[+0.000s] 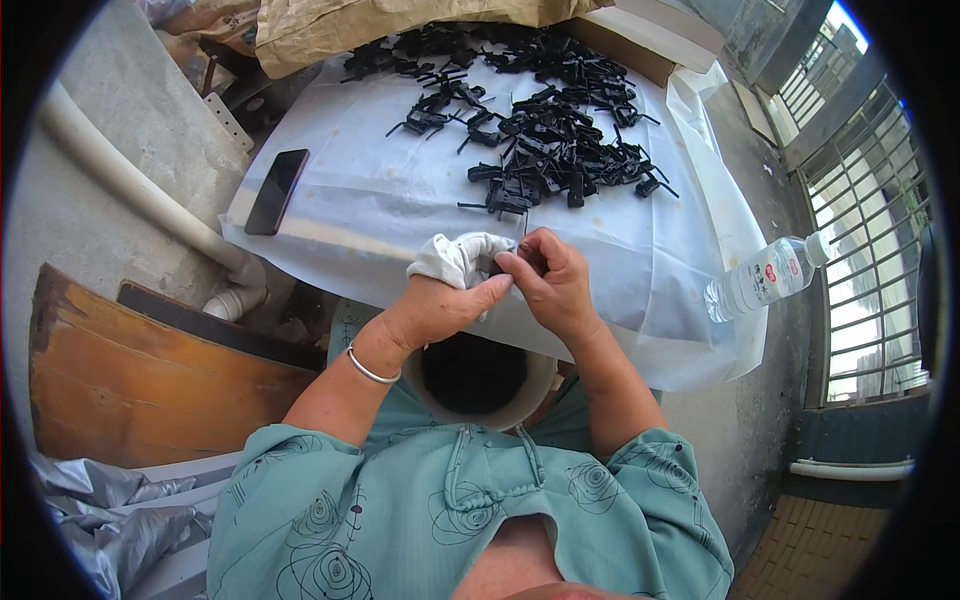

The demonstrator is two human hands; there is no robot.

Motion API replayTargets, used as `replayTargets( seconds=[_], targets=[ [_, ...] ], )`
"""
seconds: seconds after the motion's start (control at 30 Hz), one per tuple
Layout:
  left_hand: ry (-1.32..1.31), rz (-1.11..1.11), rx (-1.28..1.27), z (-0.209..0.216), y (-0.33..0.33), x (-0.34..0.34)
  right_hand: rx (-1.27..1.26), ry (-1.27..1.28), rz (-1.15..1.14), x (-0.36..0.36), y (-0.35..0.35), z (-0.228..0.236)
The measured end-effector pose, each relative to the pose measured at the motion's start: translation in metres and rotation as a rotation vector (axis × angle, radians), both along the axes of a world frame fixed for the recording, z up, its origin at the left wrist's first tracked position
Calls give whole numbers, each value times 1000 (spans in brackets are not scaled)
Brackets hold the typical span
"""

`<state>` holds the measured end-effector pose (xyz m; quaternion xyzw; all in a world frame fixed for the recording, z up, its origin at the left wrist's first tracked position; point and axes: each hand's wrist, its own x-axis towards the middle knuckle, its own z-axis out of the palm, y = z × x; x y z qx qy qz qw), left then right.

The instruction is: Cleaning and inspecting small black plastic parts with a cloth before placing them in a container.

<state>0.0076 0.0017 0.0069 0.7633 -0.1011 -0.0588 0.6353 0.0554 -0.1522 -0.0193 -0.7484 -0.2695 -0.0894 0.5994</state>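
Observation:
My left hand [452,298] has a white cloth or partial glove [462,257] over its fingers, with the thumb bare. Pressed against it, my right hand [556,283] pinches thumb to fingers. Between the two sits a small dark piece, mostly covered by the fingers; a thin dark stem pokes up just above them. Just beyond my hands, black plastic parts with thin prongs [560,150] lie heaped on a table covered in white sheeting [370,200]. Below my wrists, a pale bucket [542,385] stands between my knees, its inside dark.
A dark phone [277,192] lies at the table's left side. A clear water bottle [765,277] lies near the right edge. Brown paper [390,30] and an open cardboard box [650,40] are at the back. A wooden board [150,380] stands lower left, below a pipe [140,190].

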Motion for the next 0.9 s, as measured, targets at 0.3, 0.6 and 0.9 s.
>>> replayTargets(
  seconds=[0.3,0.6,0.9],
  targets=[
    [-257,187,189,-11,-1,-1,-132,231,274,-8,-7,4],
    [-269,167,83,-17,-1,0,70,344,152,-17,2,-1],
    [88,97,-292,-8,4,1,-64,213,270,-8,-13,9]
  ],
)
